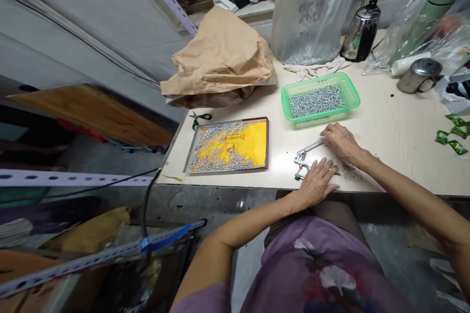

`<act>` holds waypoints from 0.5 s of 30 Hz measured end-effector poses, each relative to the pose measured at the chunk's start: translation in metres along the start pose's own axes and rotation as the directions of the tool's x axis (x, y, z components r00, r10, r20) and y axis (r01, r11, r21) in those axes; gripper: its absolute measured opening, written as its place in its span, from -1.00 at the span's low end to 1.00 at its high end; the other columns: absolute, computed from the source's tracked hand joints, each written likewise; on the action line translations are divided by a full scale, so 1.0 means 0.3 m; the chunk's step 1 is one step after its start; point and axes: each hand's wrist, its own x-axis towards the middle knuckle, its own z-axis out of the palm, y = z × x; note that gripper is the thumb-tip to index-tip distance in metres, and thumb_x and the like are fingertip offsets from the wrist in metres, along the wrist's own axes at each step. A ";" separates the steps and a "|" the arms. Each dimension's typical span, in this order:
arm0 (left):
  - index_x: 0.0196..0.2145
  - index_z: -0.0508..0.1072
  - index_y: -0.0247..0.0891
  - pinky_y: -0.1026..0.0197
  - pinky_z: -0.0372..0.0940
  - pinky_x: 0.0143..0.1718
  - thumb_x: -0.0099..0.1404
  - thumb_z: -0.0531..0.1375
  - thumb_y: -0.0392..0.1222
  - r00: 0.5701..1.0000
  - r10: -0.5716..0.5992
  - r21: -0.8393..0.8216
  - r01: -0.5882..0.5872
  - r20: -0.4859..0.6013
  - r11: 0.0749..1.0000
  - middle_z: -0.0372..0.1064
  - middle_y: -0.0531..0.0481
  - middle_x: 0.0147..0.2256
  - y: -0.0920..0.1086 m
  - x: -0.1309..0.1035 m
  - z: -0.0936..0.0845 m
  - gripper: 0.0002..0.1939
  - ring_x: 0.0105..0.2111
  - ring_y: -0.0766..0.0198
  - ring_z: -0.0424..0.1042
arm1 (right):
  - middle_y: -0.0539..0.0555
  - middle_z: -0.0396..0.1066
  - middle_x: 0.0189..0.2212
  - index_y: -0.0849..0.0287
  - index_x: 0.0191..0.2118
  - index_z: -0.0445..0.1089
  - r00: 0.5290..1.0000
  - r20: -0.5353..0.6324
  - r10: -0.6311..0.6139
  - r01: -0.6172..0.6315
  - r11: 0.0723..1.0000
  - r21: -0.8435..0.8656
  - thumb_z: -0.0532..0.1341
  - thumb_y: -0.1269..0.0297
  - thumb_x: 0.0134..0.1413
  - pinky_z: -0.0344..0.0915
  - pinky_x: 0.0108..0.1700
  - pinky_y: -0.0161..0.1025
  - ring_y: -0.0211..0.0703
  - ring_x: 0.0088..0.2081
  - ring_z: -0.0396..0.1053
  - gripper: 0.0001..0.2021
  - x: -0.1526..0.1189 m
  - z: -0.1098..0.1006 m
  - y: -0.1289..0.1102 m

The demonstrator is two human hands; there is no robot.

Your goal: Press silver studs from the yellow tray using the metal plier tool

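A metal hand tool [303, 163] with spread handles lies on the pale table [382, 132] near its front edge. My left hand [318, 181] rests over the tool's lower handle, its fingers spread. At the end of the upper handle is my right hand [340, 141], fingers curled; whatever lies under them is hidden. Behind the hands stands a green basket [320, 118] of small metal pins [317, 100]. To the left, a shallow tray [268, 144] with a yellow bottom holds more loose pins [220, 159].
Scissors [200, 117] and a brown paper bag [223, 54] are at the left. A large plastic bag [310, 14], a kettle [362, 32] and a metal mug [418, 76] stand along the back. Green wrapped packets [457, 146] lie at the right.
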 end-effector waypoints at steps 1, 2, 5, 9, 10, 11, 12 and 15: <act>0.20 0.26 -0.34 -0.20 0.13 0.23 0.41 0.04 0.05 0.999 0.035 -0.019 -0.035 -0.009 0.999 0.25 -0.36 0.19 0.004 -0.012 -0.007 -0.47 0.27 -0.05 0.15 | 0.23 0.43 -0.10 0.20 -0.12 0.50 0.994 0.003 -0.106 0.106 0.994 0.002 0.14 0.42 0.21 0.16 -0.13 -0.14 0.03 -0.08 0.26 -0.79 0.005 -0.008 -0.039; 0.18 0.29 -0.34 -0.16 0.19 0.21 0.41 0.04 0.04 0.997 0.075 -0.038 -0.076 -0.031 0.996 0.30 -0.34 0.15 0.008 -0.031 -0.015 -0.49 0.24 -0.03 0.21 | 0.20 0.42 -0.08 0.15 -0.13 0.50 0.972 0.008 -0.237 0.237 0.971 0.017 0.15 0.41 0.21 0.15 -0.12 -0.13 0.02 -0.06 0.24 -0.80 0.006 -0.010 -0.081; 0.07 0.40 -0.23 0.00 0.37 0.05 0.42 0.04 -0.02 0.982 0.133 -0.038 -0.139 -0.138 0.990 0.47 -0.19 -0.05 0.000 -0.116 -0.057 -0.62 0.02 0.12 0.43 | 0.15 0.44 -0.14 0.12 -0.29 0.52 0.858 0.050 -0.512 0.509 0.859 0.053 0.20 0.37 0.18 0.15 -0.09 -0.13 0.02 -0.01 0.23 -0.87 -0.004 0.019 -0.191; -0.03 0.47 -0.16 0.10 0.43 -0.13 0.42 0.06 -0.08 0.961 0.025 0.088 -0.001 -0.276 0.996 0.49 -0.12 -0.18 -0.138 -0.216 -0.190 -0.72 -0.17 0.20 0.48 | 0.16 0.44 -0.21 0.17 -0.38 0.47 0.808 -0.004 -0.589 0.588 0.807 0.053 0.21 0.40 0.16 0.17 -0.09 -0.12 0.01 -0.04 0.26 -0.88 0.005 0.102 -0.241; -0.05 0.47 -0.18 0.10 0.43 -0.15 0.42 0.05 -0.12 0.947 -0.018 0.116 0.058 -0.321 0.992 0.49 -0.13 -0.20 -0.199 -0.228 -0.239 -0.73 -0.19 0.20 0.47 | 0.15 0.45 -0.22 0.18 -0.38 0.46 0.804 -0.043 -0.593 0.594 0.801 0.075 0.19 0.41 0.17 0.19 -0.11 -0.13 -0.02 -0.08 0.28 -0.87 0.012 0.117 -0.241; -0.06 0.47 -0.22 0.09 0.42 -0.17 0.42 0.03 -0.17 0.925 -0.068 0.140 0.129 -0.375 0.982 0.49 -0.15 -0.21 -0.266 -0.234 -0.291 -0.73 -0.20 0.18 0.46 | 0.14 0.45 -0.23 0.18 -0.37 0.44 0.800 -0.094 -0.593 0.600 0.793 0.105 0.16 0.42 0.19 0.20 -0.13 -0.14 -0.05 -0.12 0.30 -0.86 0.021 0.124 -0.239; -0.10 0.49 -0.23 0.11 0.41 -0.19 0.42 0.03 -0.21 0.872 -0.166 0.153 0.263 -0.461 0.953 0.49 -0.14 -0.25 -0.337 -0.235 -0.344 -0.75 -0.23 0.19 0.45 | 0.13 0.46 -0.25 0.18 -0.35 0.43 0.796 -0.159 -0.584 0.604 0.785 0.140 0.13 0.43 0.22 0.22 -0.14 -0.15 -0.09 -0.16 0.32 -0.84 0.030 0.123 -0.235; -0.18 0.51 -0.28 0.09 0.36 -0.13 0.38 0.09 -0.26 0.712 -0.436 0.136 0.591 -0.550 0.795 0.47 -0.15 -0.23 -0.535 -0.205 -0.480 -0.80 -0.20 0.15 0.41 | 0.10 0.45 -0.36 0.18 -0.31 0.40 0.783 -0.411 -0.468 0.585 0.779 0.227 0.03 0.38 0.30 0.27 -0.22 -0.19 -0.14 -0.29 0.34 -0.78 0.067 0.059 -0.207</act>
